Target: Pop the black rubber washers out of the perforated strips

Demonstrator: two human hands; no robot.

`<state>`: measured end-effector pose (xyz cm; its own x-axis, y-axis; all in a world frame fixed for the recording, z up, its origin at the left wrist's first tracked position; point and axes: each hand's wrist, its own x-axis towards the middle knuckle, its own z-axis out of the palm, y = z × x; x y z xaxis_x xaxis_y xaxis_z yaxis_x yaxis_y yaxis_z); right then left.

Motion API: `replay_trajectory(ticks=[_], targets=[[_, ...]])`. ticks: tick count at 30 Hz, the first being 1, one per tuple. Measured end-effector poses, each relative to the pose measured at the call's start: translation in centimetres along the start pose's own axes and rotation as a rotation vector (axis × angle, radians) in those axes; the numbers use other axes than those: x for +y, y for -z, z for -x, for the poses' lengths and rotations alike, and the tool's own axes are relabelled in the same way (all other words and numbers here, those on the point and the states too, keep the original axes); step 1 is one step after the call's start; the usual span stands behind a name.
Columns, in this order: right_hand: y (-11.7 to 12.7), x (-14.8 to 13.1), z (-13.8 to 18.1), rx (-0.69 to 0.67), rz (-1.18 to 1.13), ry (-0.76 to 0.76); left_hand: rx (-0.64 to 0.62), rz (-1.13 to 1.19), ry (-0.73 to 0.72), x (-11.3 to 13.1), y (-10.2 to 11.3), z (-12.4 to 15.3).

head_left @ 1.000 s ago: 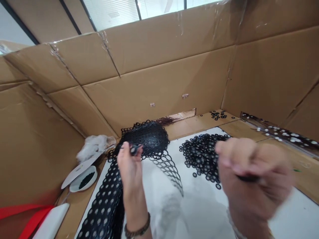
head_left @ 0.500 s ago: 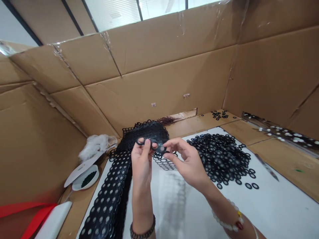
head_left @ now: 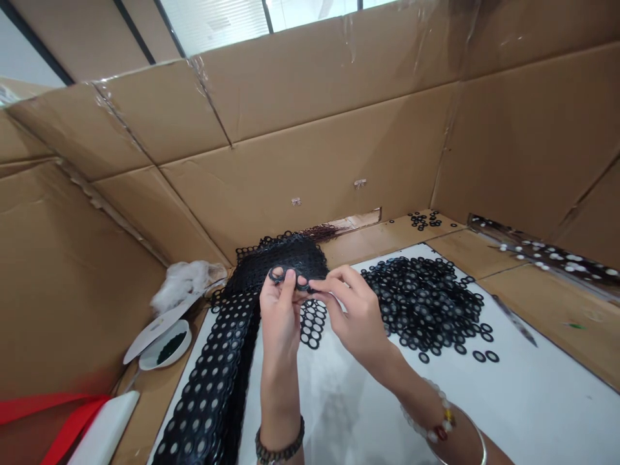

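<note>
My left hand is raised with its fingers pinched on a small strip of joined black rubber rings. My right hand meets it from the right, thumb and forefinger pinched on the same strip's right end. A short piece of ring mesh hangs below the two hands. Under them lies a white sheet. A long black sheet of punched rings runs from the lower left up to a heap at the back. To the right of my hands sits a pile of loose black rings.
Cardboard walls enclose the work area on three sides. At the left are a white bowl with dark bits, a white wad, a white tray and red straps. A strip with white dots lies at the right.
My right hand came from close to the camera down to the left hand and pinched the ring strip. Both hands now hold it together, slightly higher than half a second ago.
</note>
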<state>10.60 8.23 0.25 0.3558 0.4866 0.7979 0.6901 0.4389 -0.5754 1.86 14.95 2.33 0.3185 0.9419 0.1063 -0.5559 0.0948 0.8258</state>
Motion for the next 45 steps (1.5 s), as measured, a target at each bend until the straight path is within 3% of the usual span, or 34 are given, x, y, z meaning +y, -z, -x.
replay_trajectory(ticks=[3,6,10,12,14,17,19,21,24,26,29,31,33,36,40,42,45], targets=[[-0.4,0.4,0.0,-0.009,0.039,0.172,0.043,0.107,0.09,0.0,0.1,-0.4],[0.1,-0.8,0.3,-0.094,-0.151,0.333,0.184,0.242,0.214,0.2,1.0,-1.6],[4.1,-3.5,0.5,0.058,-0.429,0.227,0.31,0.344,0.184,1.1,3.3,-3.7],[7.0,-3.0,0.5,0.064,-0.289,0.187,0.316,0.352,0.152,1.6,4.1,-4.2],[9.7,-0.1,0.9,-0.018,-0.012,0.065,0.288,0.36,0.148,1.9,4.3,-4.0],[12.8,7.2,3.3,-0.262,0.396,-0.141,0.177,0.289,0.173,2.0,3.6,-3.1],[14.1,11.9,5.5,-0.384,0.594,-0.228,0.107,0.177,0.148,2.0,2.9,-2.3],[14.7,14.7,7.4,-0.445,0.743,-0.265,0.056,0.073,0.078,1.9,2.3,-1.6],[13.5,13.8,7.8,-0.338,0.823,-0.224,-0.014,-0.072,-0.024,1.6,1.4,-0.5],[11.5,10.2,6.3,-0.283,0.657,-0.153,-0.063,-0.172,-0.055,1.1,0.7,0.2],[8.0,3.5,2.9,-0.362,0.38,-0.127,-0.219,-0.254,-0.019,0.2,-0.3,1.2],[6.5,0.1,0.6,-0.38,0.381,-0.151,-0.32,-0.271,0.012,0.0,-0.7,1.7],[6.0,-1.6,-1.3,-0.402,0.445,-0.161,-0.352,-0.302,0.002,0.3,-0.7,1.9],[7.0,-1.3,-3.5,-0.357,0.297,-0.265,-0.284,-0.356,-0.09,1.7,0.3,1.8],[7.5,1.8,-6.0,-0.413,-0.225,-0.606,-0.083,-0.273,-0.242,3.8,2.2,1.6],[5.8,2.9,-7.2,-0.42,-0.412,-0.714,0.04,-0.152,-0.329,4.7,3.1,1.7],[0.8,2.9,-9.0,-0.435,-0.603,-0.763,0.203,0.017,-0.417,5.8,4.3,1.8]])
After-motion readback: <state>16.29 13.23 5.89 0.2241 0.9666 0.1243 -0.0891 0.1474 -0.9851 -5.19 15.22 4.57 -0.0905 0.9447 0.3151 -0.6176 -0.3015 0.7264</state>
